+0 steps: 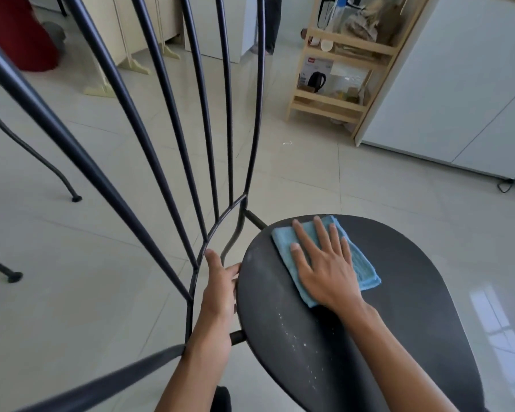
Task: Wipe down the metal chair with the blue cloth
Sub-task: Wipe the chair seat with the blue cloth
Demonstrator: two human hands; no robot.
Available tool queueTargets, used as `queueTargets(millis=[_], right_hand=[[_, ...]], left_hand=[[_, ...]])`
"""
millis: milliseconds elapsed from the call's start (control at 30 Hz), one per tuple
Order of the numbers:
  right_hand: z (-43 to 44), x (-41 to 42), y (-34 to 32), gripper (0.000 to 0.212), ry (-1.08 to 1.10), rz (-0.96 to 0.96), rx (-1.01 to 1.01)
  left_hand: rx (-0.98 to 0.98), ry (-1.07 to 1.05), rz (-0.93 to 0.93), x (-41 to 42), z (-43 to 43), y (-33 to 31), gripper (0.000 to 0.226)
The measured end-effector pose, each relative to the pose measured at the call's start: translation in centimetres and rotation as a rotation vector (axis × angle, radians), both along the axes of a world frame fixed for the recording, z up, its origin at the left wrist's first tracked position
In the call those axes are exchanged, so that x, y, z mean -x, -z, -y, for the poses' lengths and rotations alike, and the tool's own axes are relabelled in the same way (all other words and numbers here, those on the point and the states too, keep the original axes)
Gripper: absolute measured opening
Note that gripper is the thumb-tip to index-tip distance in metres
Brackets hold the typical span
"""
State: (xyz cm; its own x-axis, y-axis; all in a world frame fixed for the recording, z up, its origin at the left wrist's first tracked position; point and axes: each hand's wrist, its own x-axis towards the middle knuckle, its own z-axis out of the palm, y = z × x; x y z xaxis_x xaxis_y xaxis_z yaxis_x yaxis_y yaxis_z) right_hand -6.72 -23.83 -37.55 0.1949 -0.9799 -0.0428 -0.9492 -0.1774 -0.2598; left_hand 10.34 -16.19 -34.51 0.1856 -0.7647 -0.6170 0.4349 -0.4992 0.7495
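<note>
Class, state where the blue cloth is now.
Head view, right of centre: the blue cloth lies flat on the chair seat under the right hand.

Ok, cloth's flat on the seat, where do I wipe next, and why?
Probably pull the cloth back toward you: pale specks dot the seat just behind the right hand, while the left hand grips the edge.

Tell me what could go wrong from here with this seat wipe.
1. The right hand only presses flat on the blue cloth; nothing grips it, so it may bunch or slip out.
2. White specks lie on the chair seat nearer the person, off the cloth; they could be missed or swept onto the floor.
3. The left hand holds the seat edge by the backrest; a stroke that way may hit its fingers.
</note>
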Motion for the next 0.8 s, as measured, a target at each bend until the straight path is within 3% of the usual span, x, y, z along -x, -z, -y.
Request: queueTargets(millis=[100,200,300,533,700,800], right_hand=[[1.6,-3.1,0.1,0.054,0.091,0.028,-0.020],[-0.1,-4.7,0.0,0.053,-0.089,0.020,0.004],[-2.5,-2.8,-0.1,0.056,-0.236,-0.004,0.021],[0.3,-4.0,-0.2,0.059,0.016,-0.013,-0.038],[-4.0,-3.5,-0.5,0.052,-0.298,0.002,0.020],[-2.5,-2.7,-0.4,0.053,-0.269,0.002,0.007]], left_hand=[[-0.018,-0.031,-0.073,-0.1,0.1,0.3,0.085],[-0.028,-0.062,-0.145,-0.2,0.0,0.4,0.085],[-0.031,-0.007,-0.089,0.0,-0.1,0.5,0.077],[-0.036,0.039,-0.024,-0.1,-0.5,0.1,0.066],[-0.032,0.024,-0.047,-0.7,-0.1,0.1,0.066],[-0.040,0.013,-0.091,-0.8,-0.2,-0.1,0.072]])
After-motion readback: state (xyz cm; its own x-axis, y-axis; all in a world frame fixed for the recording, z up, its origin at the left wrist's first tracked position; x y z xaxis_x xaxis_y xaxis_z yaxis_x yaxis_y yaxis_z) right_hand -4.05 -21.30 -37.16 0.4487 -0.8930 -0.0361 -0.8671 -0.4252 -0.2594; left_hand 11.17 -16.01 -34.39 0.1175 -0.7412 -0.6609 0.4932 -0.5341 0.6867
